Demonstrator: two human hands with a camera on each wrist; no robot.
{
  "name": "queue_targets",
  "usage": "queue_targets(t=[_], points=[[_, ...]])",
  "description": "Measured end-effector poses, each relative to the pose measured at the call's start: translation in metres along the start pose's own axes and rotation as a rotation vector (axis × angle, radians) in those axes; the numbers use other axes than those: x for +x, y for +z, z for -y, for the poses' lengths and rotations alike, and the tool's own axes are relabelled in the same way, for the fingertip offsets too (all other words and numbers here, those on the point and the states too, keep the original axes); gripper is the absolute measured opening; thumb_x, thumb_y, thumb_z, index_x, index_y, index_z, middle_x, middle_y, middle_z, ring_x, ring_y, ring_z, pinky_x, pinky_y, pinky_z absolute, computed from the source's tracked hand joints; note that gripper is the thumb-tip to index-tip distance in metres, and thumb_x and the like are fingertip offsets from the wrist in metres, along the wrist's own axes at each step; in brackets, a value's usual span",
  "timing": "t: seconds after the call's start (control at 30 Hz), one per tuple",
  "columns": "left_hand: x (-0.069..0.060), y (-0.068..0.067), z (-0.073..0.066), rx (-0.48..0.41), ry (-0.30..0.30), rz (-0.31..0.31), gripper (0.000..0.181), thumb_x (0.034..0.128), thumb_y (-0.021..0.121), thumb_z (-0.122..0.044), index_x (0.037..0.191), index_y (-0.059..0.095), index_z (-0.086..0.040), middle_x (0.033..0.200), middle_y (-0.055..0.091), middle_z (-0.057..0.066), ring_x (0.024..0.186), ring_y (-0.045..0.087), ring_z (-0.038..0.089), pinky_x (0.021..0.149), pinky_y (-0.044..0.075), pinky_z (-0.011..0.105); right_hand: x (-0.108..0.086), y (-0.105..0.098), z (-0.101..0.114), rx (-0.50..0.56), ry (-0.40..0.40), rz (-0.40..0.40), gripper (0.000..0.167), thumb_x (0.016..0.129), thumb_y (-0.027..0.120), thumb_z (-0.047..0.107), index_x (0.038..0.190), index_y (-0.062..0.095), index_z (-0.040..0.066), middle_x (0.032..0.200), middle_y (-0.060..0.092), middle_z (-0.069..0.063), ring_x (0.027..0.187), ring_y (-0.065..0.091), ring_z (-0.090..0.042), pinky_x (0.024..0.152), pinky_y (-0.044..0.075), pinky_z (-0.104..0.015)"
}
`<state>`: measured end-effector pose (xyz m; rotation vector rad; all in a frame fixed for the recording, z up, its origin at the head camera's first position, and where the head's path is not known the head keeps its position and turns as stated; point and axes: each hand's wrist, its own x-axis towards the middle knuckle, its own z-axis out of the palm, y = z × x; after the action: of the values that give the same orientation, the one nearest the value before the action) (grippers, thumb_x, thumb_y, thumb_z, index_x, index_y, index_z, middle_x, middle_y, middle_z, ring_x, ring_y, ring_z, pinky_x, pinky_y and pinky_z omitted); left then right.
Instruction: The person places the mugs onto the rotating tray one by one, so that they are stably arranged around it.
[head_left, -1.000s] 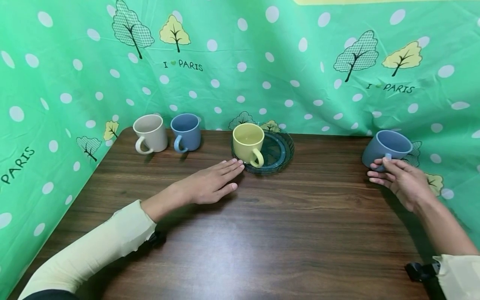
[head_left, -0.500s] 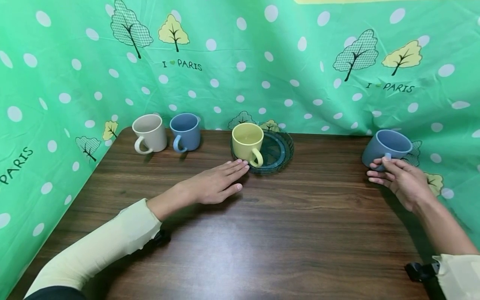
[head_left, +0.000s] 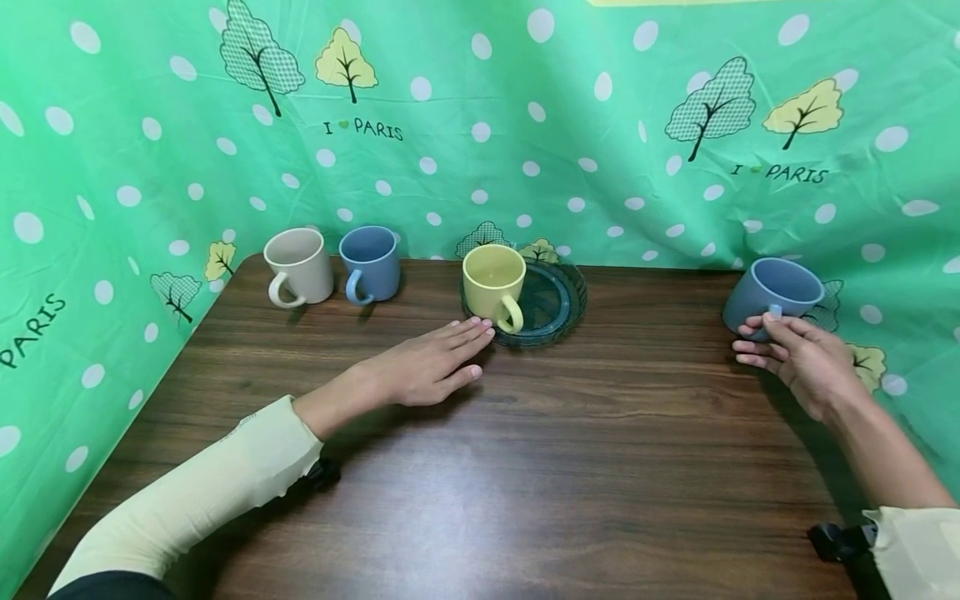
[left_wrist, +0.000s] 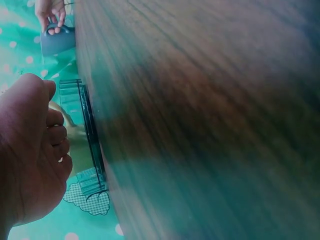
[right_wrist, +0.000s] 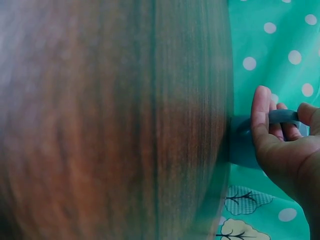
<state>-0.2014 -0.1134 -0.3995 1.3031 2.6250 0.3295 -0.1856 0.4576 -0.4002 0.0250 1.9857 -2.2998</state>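
A yellow mug (head_left: 493, 279) stands on the left part of a teal glass plate (head_left: 551, 300), its handle facing the front right. My left hand (head_left: 427, 362) is stretched out palm down, fingers straight, with the fingertips at the plate's front-left rim below the mug. Whether they touch the rim is hard to tell. At the table's far right, my right hand (head_left: 813, 362) holds a blue-grey mug (head_left: 776, 292) by its handle. The right wrist view shows the thumb and fingers around that handle (right_wrist: 284, 116). That mug sits at the table's right edge, tilted slightly in the head view.
At the back left of the brown wooden table (head_left: 480, 467) stand a white mug (head_left: 303, 267) and a blue mug (head_left: 375, 267) side by side, handles forward. A green dotted cloth (head_left: 480, 100) hangs behind the table and along both sides.
My left hand has slid slightly right, along the plate's front rim, then stayed nearly still. The right hand and its mug have not visibly moved.
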Motion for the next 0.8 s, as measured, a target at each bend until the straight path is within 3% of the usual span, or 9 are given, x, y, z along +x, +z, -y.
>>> queue_targets(t=[0.8], points=[[-0.004, 0.0012, 0.0086, -0.014, -0.052, -0.017, 0.067, 0.1247, 0.036, -0.038, 0.179, 0.021, -0.003, 0.19, 0.013, 0.016, 0.179, 0.01, 0.032, 0.147, 0.015, 0.052, 0.0006, -0.0013, 0.0013, -0.002, 0.011, 0.02, 0.024, 0.121, 0.053, 0.02, 0.124, 0.074, 0.008, 0.111, 0.082, 0.001, 0.097, 0.085, -0.015, 0.085, 0.071, -0.028]])
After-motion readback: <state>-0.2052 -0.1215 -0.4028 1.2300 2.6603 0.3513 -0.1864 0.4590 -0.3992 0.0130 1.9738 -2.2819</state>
